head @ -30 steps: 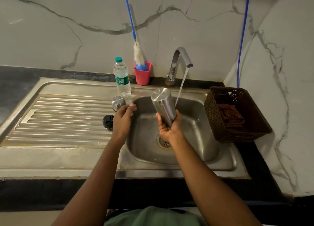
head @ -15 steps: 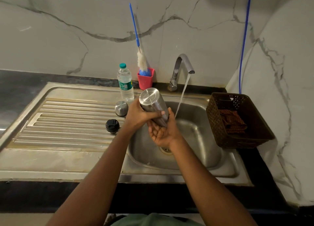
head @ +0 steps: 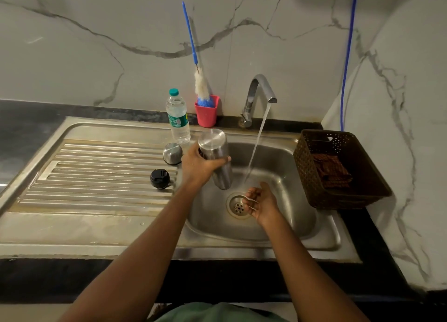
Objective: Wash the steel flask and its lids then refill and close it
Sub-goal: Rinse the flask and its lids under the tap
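As left fingers (head: pixel 224 159) grip flask (head: pixel 219 170), right fingers (head: pixel 249 197) slack above drain (head: pixel 235 210), tap stream (head: pixel 257 147) beside flask

Left of the tap (head: pixel 251 96) sit a black lid (head: pixel 160 179), a red cup (head: pixel 206 115) and a blue-handled white brush (head: pixel 201 85); right, a brown perforated basket (head: pixel 306 171).

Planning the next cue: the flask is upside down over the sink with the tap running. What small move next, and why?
Probably shift the flask right into the stream. The left hand holds it mouth-down just beside the water, not in it, and the right hand is open and free below to rub it.
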